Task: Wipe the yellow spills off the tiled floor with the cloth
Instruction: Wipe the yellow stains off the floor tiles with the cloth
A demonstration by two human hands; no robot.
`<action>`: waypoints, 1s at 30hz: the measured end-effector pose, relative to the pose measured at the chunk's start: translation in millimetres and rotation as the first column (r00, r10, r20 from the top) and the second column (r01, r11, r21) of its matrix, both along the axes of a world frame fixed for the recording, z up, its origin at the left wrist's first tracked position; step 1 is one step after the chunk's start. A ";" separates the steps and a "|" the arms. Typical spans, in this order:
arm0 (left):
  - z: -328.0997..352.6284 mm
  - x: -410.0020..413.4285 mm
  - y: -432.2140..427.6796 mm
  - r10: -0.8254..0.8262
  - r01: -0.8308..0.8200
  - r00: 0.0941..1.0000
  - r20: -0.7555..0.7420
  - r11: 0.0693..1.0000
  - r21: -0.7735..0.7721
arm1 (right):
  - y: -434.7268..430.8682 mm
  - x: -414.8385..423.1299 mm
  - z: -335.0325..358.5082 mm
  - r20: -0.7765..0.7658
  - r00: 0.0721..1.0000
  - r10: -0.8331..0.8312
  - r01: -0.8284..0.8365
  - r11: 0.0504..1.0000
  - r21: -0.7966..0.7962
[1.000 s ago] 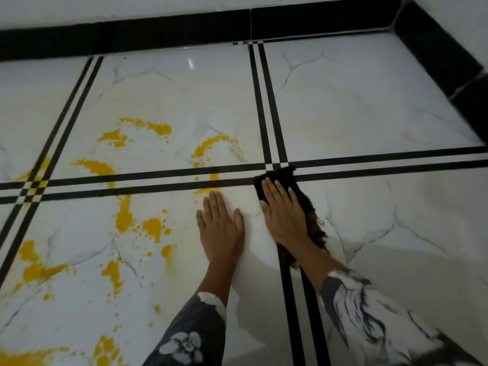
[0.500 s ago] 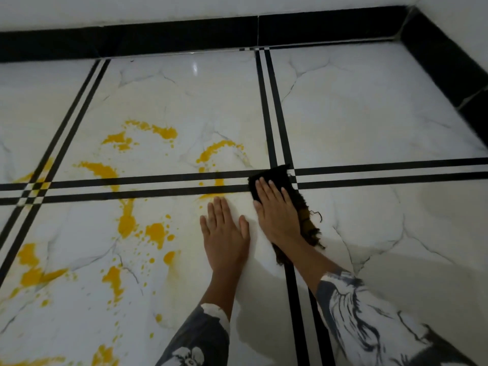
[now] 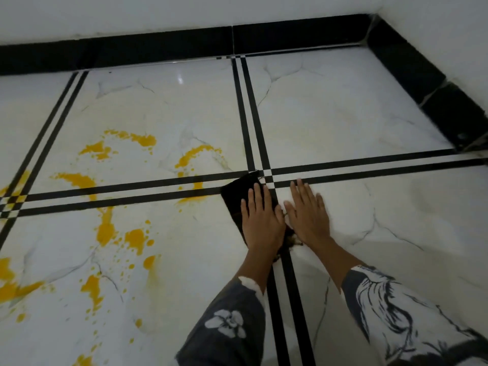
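Note:
A dark cloth (image 3: 234, 197) lies flat on the white marble-look tiled floor (image 3: 343, 122), just left of where the black double stripes cross. My left hand (image 3: 261, 223) presses on the cloth with straight fingers. My right hand (image 3: 309, 217) rests flat on the bare tile just right of it, its thumb next to the cloth's frayed end (image 3: 289, 240). Yellow spills spread to the left: an arc (image 3: 192, 155) beyond the stripes, a smear (image 3: 194, 199) close to the cloth's left edge, and blotches (image 3: 107, 229) further left.
A black baseboard (image 3: 158, 47) runs along the white wall at the back and turns down the right side (image 3: 412, 75). More yellow puddles and drops sit at the lower left (image 3: 15, 286). The tiles to the right show no yellow.
The cloth was under my right hand; now my left hand lies on it and my right hand is on bare tile. The cloth has shifted slightly left of the stripe crossing.

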State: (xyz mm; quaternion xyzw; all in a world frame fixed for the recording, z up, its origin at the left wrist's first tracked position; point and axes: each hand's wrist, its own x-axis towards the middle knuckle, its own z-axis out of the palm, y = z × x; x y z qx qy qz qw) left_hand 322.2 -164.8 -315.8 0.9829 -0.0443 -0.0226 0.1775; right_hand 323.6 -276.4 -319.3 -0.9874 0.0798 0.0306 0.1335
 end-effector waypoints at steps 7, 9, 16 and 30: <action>-3.1 18.7 94.9 0.229 -0.220 0.972 -0.056 0.967 0.129 | 2.5 -2.2 -5.1 0.000 1.000 0.005 -0.005 0.998 -0.062; -2.3 43.1 78.8 0.188 -0.175 0.979 -0.078 0.974 0.144 | 1.2 -2.6 -6.9 -0.003 1.000 0.005 -0.005 0.998 -0.060; -4.7 30.9 53.6 -0.291 0.292 0.956 -0.021 0.949 0.117 | 34.0 15.4 6.9 0.011 0.991 -0.130 0.128 0.985 0.113; -6.7 91.5 85.9 -0.139 0.135 0.990 0.027 0.986 0.102 | 60.0 100.2 -12.4 0.082 0.996 0.042 -0.040 0.999 -0.033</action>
